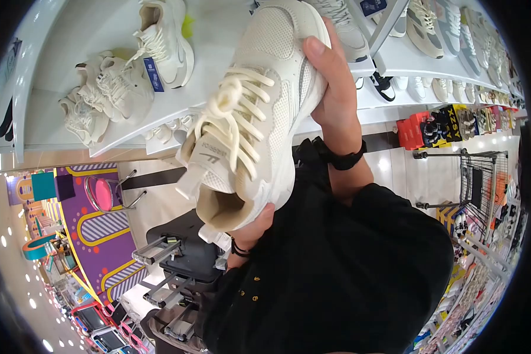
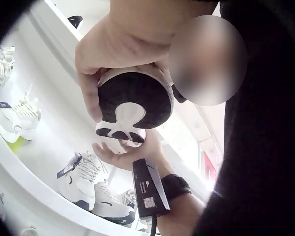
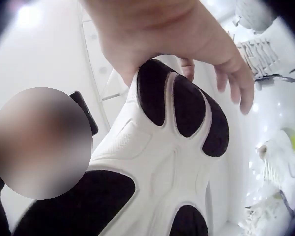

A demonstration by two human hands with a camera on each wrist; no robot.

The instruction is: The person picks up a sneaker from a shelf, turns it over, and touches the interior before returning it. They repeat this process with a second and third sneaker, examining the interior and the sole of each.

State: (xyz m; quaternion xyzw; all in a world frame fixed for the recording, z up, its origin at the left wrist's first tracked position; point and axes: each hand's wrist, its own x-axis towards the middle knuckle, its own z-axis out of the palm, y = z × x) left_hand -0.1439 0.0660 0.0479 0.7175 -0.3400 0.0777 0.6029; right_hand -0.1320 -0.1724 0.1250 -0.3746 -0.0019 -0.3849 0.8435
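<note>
A cream lace-up sneaker (image 1: 280, 112) is held up in front of the torso, toe away from the body, its laces tied in a bow. My left hand (image 1: 258, 227) grips it at the heel, with the thumb along the edge of the black heel sole (image 2: 132, 101) in the left wrist view. At the toe, my right hand (image 1: 338, 88) lays its thumb against the upper. In the right wrist view the fingers (image 3: 233, 86) of that hand stretch loosely past the white-and-black sole (image 3: 157, 167), the fingertips off it.
White shelves (image 1: 212, 71) hold several pale sneakers, one with a blue tag (image 1: 153, 75). Dark luggage (image 1: 189, 248) stands beside the body. A wire shopping cart (image 1: 484, 183) and red boxes (image 1: 410, 131) are on the right. A purple panel (image 1: 103, 236) stands on the left.
</note>
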